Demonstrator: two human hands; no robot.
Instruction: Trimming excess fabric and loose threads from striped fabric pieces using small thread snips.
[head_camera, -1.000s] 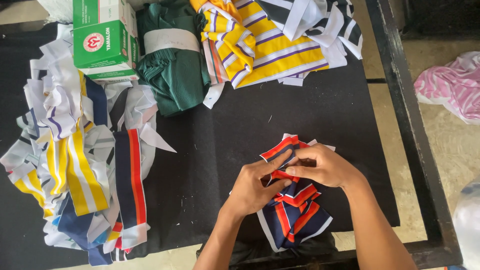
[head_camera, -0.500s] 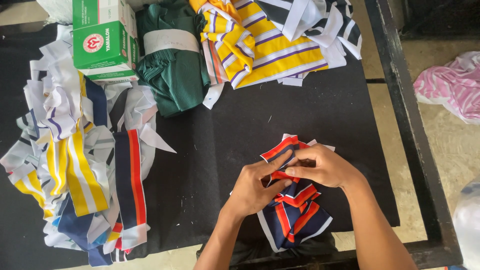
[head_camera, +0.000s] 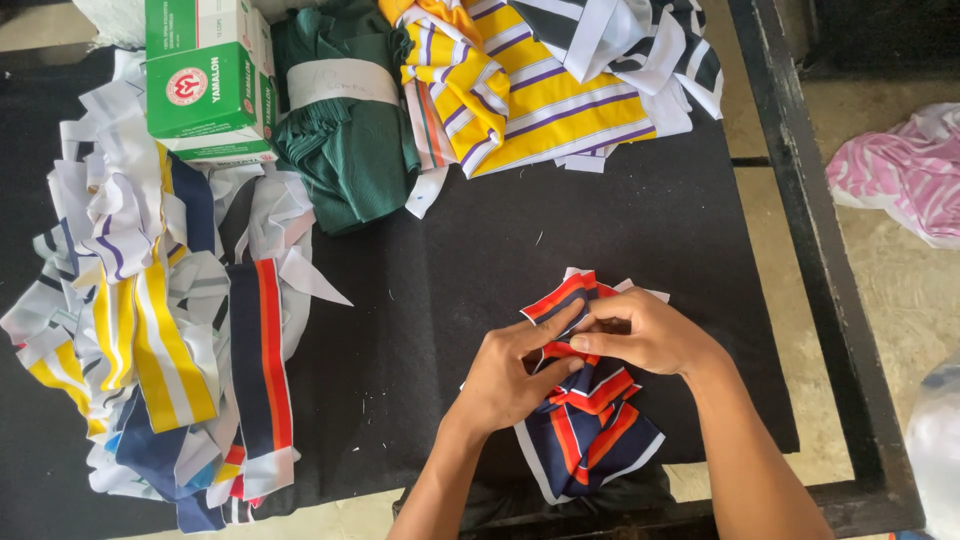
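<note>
A small bundle of navy, red and white striped fabric pieces (head_camera: 590, 440) lies on the black table top (head_camera: 640, 230) at the near right. My left hand (head_camera: 510, 375) rests on its left side, thumb and forefinger pinching a red-edged piece. My right hand (head_camera: 645, 330) covers the top of the bundle, its fingers closed on the same pieces. Both hands touch each other over the bundle.
A heap of white, yellow and navy striped strips (head_camera: 150, 320) fills the left side. At the back stand a green and white box (head_camera: 205, 80), a banded roll of green fabric (head_camera: 345, 130) and yellow-purple striped cloth (head_camera: 520, 90). Pink striped cloth (head_camera: 900, 175) lies on the floor right.
</note>
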